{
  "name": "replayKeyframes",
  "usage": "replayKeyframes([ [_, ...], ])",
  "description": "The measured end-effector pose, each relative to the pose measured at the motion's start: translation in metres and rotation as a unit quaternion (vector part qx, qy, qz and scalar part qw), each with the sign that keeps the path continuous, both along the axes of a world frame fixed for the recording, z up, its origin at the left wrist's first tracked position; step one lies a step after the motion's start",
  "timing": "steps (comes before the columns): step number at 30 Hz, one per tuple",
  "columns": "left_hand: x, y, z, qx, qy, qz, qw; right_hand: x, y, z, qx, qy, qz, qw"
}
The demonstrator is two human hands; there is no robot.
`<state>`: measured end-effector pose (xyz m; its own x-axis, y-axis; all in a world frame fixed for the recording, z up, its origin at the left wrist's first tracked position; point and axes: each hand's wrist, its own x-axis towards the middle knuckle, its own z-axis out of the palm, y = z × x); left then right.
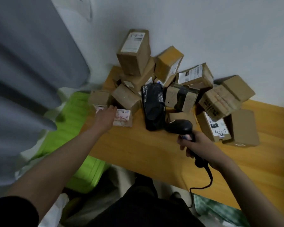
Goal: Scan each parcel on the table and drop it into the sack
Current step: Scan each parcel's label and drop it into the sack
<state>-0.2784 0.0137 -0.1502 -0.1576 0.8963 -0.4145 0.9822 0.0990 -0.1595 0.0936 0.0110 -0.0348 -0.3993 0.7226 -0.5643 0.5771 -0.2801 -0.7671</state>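
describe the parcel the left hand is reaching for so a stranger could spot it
Start at the wooden table and go to its left edge, in front of the pile of brown boxes. The parcel lies flat there under the left hand. It alone is pink with cartoon prints.

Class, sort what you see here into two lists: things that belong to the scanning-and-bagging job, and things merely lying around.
Belonging to the job:
- barcode scanner, gripped by the right hand
- patterned pink parcel, touched by the left hand
- black bag parcel
- cardboard boxes piled on the table

Lying about:
- green crate
- grey curtain
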Motion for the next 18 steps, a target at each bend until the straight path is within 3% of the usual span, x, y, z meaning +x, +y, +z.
replayKeyframes([
  [8, -0.003, 0.011, -0.015, 0.009, -0.039, -0.022, 0.999, -0.016, 0.009, -0.014, -0.002, -0.022, -0.016, 1.0],
  [14, 0.021, -0.016, -0.028, 0.009, -0.211, 0.084, 0.974, -0.024, 0.01, -0.021, -0.013, -0.022, -0.013, 1.0],
  [18, 0.026, -0.04, -0.034, -0.002, -0.209, 0.107, 0.972, -0.029, 0.009, -0.027, -0.024, -0.023, -0.008, 0.999],
])
